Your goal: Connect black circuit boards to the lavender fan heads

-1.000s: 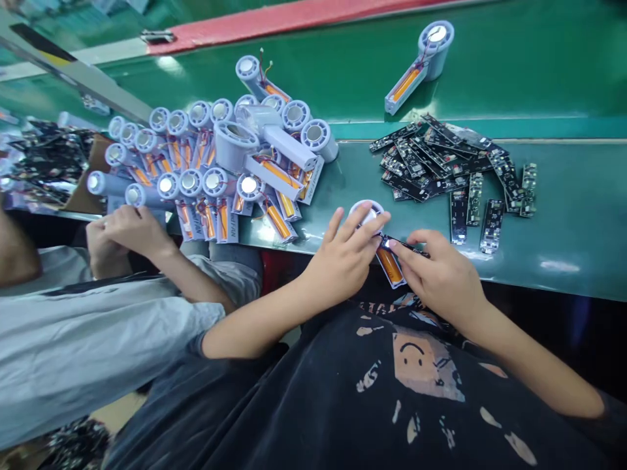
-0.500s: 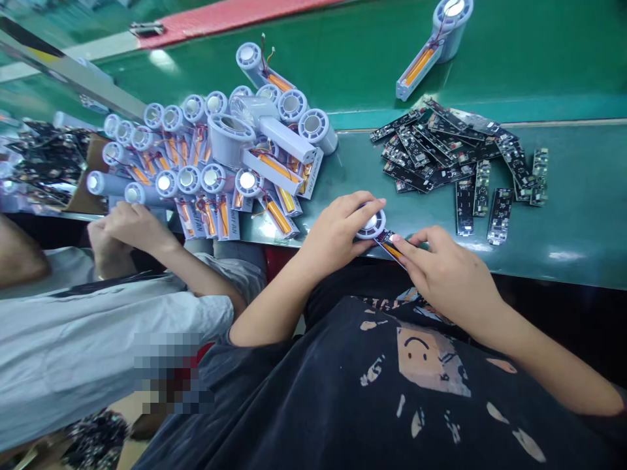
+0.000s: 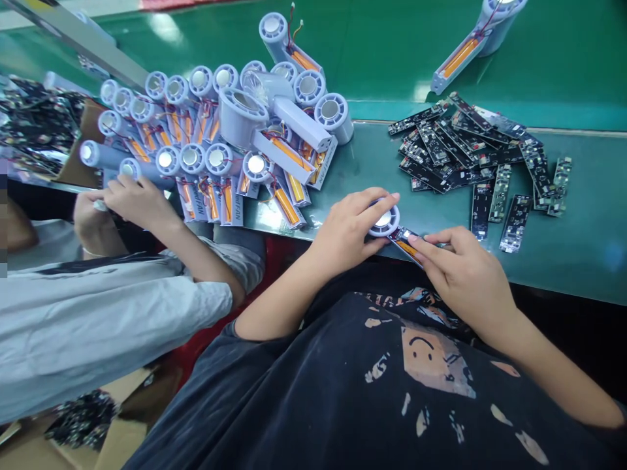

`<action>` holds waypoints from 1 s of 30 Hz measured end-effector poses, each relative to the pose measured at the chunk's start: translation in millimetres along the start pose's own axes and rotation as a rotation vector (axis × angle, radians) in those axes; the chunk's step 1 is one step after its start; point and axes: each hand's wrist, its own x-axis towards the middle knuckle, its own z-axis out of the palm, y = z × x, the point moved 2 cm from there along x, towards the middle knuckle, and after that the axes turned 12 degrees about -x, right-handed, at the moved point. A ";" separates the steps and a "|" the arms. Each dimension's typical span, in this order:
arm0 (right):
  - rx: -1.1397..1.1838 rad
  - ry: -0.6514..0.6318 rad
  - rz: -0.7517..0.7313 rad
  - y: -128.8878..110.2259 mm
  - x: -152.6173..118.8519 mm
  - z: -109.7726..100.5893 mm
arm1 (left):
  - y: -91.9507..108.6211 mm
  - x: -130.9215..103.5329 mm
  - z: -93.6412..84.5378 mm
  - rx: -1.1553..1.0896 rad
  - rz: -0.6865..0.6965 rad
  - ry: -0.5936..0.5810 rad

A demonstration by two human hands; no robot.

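Observation:
My left hand is wrapped around the round head of a pale lilac handheld fan at the table's front edge. An orange battery lies in the fan's opened handle, which points toward my right hand. Between thumb and fingers, my right hand grips a narrow black circuit board over the handle, beside the battery. The fingers cover the board's far end, so I cannot tell whether it is seated. Behind that hand lies a pile of similar circuit boards.
Several opened fans crowd the table on the left. One more fan lies on the green surface at the back right. A co-worker's hands are at the left edge of the table, near a cardboard box of boards.
The whole view has shifted somewhat, so the table's things sit differently in the picture. Both my hands keep their hold on the fan and the board, with little visible movement between them.

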 end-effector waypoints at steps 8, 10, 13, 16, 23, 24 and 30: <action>0.041 0.134 -0.002 1.6 -5.7 4.0 | 16.3 7.1 -2.9 -0.018 -0.055 -0.004; 0.060 0.146 0.006 2.4 -7.0 5.5 | 21.9 13.4 -5.4 0.025 -0.055 -0.056; 0.084 0.140 0.021 2.5 -8.8 6.6 | 32.0 24.7 -12.0 0.105 -0.056 -0.188; 0.099 0.130 0.029 2.2 -10.0 6.6 | 39.5 37.1 -15.9 0.201 -0.076 -0.326; 0.059 0.114 -0.029 3.3 -11.8 6.4 | 31.7 53.9 -5.0 0.167 -0.059 -0.468; 0.056 0.099 -0.033 3.7 -11.8 6.6 | 30.5 52.5 -5.2 0.139 -0.059 -0.457; 0.035 0.017 -0.058 5.0 -10.4 4.7 | 29.4 24.2 -19.8 0.021 -0.096 -0.297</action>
